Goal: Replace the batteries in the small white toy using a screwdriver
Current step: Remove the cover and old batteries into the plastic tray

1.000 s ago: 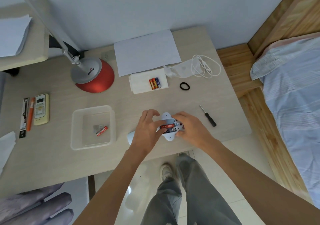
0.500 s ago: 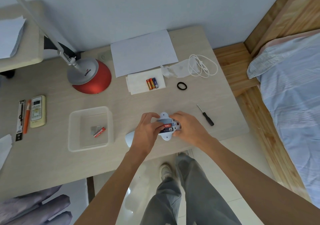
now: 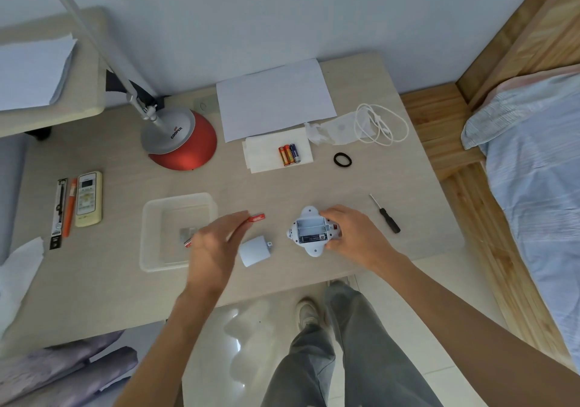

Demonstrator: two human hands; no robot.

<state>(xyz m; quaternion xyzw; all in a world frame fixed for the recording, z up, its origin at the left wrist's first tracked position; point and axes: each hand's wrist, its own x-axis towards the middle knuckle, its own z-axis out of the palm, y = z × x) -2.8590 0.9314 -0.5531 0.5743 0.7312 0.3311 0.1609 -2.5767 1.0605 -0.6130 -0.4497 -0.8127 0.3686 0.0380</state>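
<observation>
Tray (image 3: 150, 218) on counter (image 3: 94, 281), loose battery (image 3: 187, 242) inside. Left grip (image 3: 216, 243) pinches red battery (image 3: 256, 217) beside tray. White toy (image 3: 310, 230) near counter's front edge, compartment open, right grip (image 3: 351, 234) clasping it. Screwdriver (image 3: 384, 213) just right.

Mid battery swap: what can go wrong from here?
1. The left hand pinches the red battery by one end over the bare table, short of the tray; it could slip and roll away.
2. The cover lies loose near the front edge beside that hand; a brush might knock it off.
</observation>
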